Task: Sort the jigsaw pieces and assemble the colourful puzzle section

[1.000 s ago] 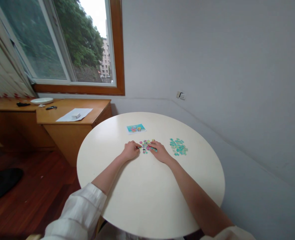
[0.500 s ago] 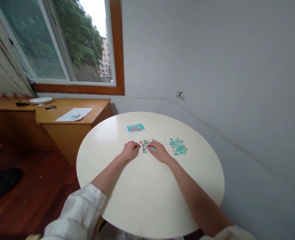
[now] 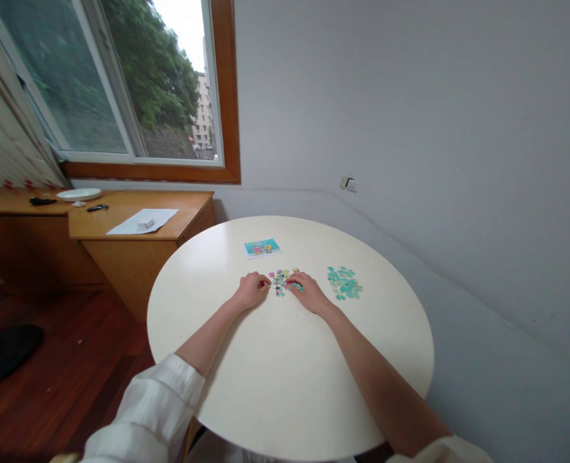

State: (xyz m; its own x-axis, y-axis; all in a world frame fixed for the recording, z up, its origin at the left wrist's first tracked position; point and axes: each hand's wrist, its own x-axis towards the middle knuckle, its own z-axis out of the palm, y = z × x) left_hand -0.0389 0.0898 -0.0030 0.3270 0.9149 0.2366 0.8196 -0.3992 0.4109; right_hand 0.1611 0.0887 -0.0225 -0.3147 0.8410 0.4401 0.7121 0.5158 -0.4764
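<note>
A small pile of multicoloured jigsaw puzzle pieces (image 3: 280, 280) lies on the round white table (image 3: 285, 373), between my two hands. At the pile's left edge, my left hand (image 3: 253, 289) is closed, thumb and fingertips pinched on a small puzzle piece that is mostly hidden. My right hand (image 3: 307, 291) reaches over the right side of the pile, its fingers curled around a pink-coloured puzzle piece (image 3: 289, 283). Some teal pieces show under that palm. Farther right lies a second group of teal puzzle pieces (image 3: 345, 283).
Behind the pile lies a picture card (image 3: 262, 248) with a teal background and cartoon figures. To the left, a wooden desk (image 3: 135, 247) holds a paper sheet (image 3: 143, 221), a small white box and a white plate (image 3: 79, 194). A wall stands behind the table.
My right fingertips have shifted slightly over the pile, and the pink piece by them sits a little differently. The red spot at my left fingertips is less visible. Both arms stay in place.
</note>
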